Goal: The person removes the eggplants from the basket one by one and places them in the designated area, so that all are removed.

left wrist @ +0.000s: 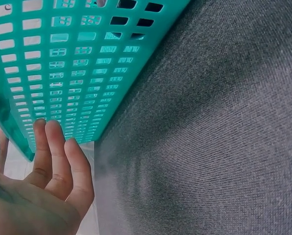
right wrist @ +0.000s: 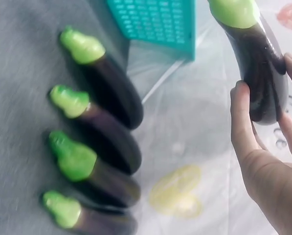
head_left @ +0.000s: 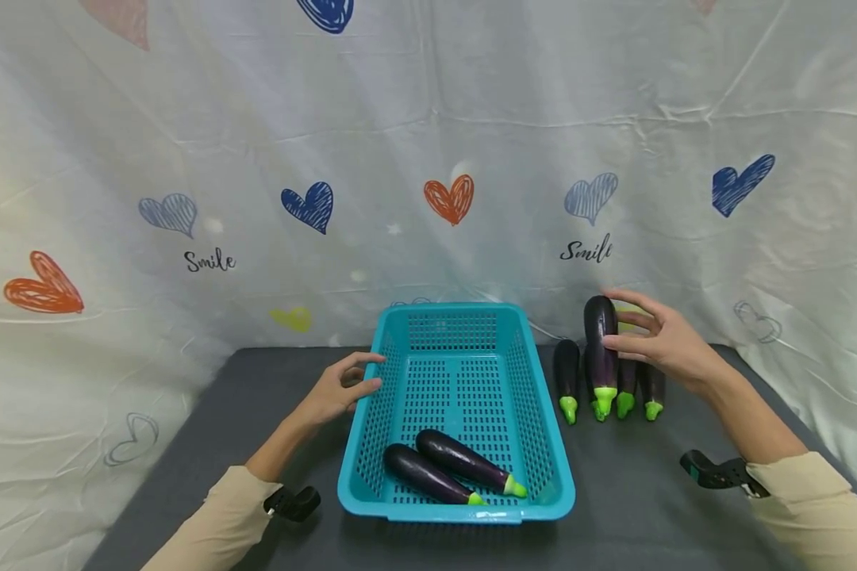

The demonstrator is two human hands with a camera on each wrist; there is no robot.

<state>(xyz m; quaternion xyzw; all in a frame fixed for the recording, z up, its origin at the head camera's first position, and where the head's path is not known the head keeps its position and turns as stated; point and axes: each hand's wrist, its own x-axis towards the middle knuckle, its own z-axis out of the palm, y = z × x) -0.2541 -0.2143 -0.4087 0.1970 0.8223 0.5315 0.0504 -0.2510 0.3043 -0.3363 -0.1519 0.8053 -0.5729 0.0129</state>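
Note:
My right hand [head_left: 667, 345] pinches an eggplant [head_left: 601, 337] between thumb and fingers. It hangs upright in the head view, green cap down, and the right wrist view shows the eggplant [right wrist: 260, 68] raised from the others. Several more eggplants [right wrist: 114, 90] lie in a row on the table below it, partly hidden by the held one in the head view. My left hand [head_left: 336, 391] is at the left rim of the turquoise basket [head_left: 563, 476], its fingers [left wrist: 57, 156] loosely extended beside the perforated wall. Two eggplants [head_left: 464, 460] lie at the basket's near end.
The basket stands on a dark grey cloth-covered table [head_left: 636, 492]. Right behind the table hangs a white curtain [head_left: 378, 262] printed with hearts and words. A thin white cord [head_left: 545, 330] runs behind the basket's far right corner.

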